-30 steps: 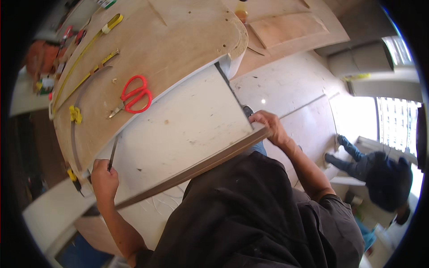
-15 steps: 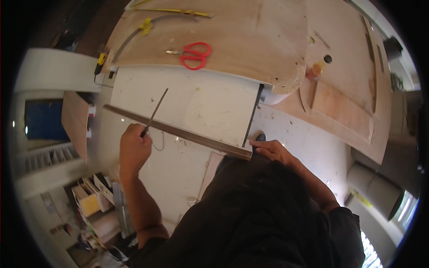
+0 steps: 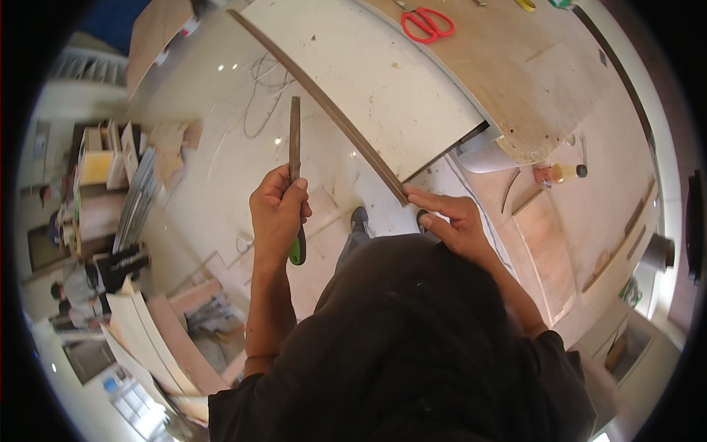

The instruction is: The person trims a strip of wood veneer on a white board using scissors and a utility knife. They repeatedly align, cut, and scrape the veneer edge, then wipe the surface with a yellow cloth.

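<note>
My left hand is closed around the green handle of a metal file, whose blade points away from me. The file is apart from the white panel, over the floor to its left. A brown edge runs along the panel's near side. At that edge's near right corner is my right hand, its fingers stretched out and the fingertips touching the corner. Nothing shows in its grasp.
Red-handled scissors lie on the wooden worktop beyond the panel. A bottle of orange liquid lies to the right. Loose cable trails on the floor at left. Stacked boards stand farther left, near another person.
My left hand has drawn the file back from the panel's edge and turned it more upright. My right hand stays at the corner. The view has swung round to the left.
</note>
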The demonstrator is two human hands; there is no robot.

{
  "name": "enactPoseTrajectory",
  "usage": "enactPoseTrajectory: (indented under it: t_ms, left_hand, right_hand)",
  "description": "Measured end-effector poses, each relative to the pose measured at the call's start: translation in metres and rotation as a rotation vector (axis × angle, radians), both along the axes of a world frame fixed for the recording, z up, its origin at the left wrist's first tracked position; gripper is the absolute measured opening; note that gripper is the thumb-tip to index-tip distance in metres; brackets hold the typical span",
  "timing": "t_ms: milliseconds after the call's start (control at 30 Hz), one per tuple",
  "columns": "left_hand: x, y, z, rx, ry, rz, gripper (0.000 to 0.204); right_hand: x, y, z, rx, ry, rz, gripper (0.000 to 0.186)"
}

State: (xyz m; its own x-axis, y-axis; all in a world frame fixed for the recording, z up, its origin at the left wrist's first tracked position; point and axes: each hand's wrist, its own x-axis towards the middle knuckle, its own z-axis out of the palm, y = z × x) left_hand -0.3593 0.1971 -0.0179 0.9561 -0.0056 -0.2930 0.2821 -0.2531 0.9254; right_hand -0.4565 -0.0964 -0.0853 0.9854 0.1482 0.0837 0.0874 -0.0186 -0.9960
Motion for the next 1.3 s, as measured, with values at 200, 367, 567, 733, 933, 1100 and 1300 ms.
enactPoseTrajectory:
  t_ms: [200,367,567,733,933,1100,1300]
  left_hand:
    - [-0.087,-0.044,-0.014,-0.194,0.085,0.195,0.030]
    - [-0.129,-0.070,-0.015,-0.150,0.037,0.242,0.032]
    - [-0.147,-0.102,0.027,0.267,-0.310,-0.357,0.041]
    - [-0.107,-0.185,0.030,0.363,-0.476,-0.672,0.024]
    - [0.083,-0.212,0.061,0.515,-0.883,-0.229,0.019]
    - [0.228,-0.282,0.025,0.923,-0.485,-0.329,0.042]
    - [0.199,-0.298,0.047,1.092,-0.285,-0.530,0.014]
  right_hand:
    - [0.012,-0.041,-0.005,0.150,0.257,0.207,0.032]
    - [0.013,-0.064,-0.116,0.024,0.454,0.138,0.041]
    - [-0.003,-0.072,-0.015,0.261,0.384,0.753,0.070]
    - [-0.009,-0.087,0.019,0.224,0.184,0.533,0.086]
    - [-0.047,-0.123,0.001,0.452,0.167,0.039,0.072]
    - [-0.099,-0.142,-0.018,0.573,0.344,-0.279,0.072]
    - [-0.128,-0.145,-0.039,0.646,0.453,-0.377,0.071]
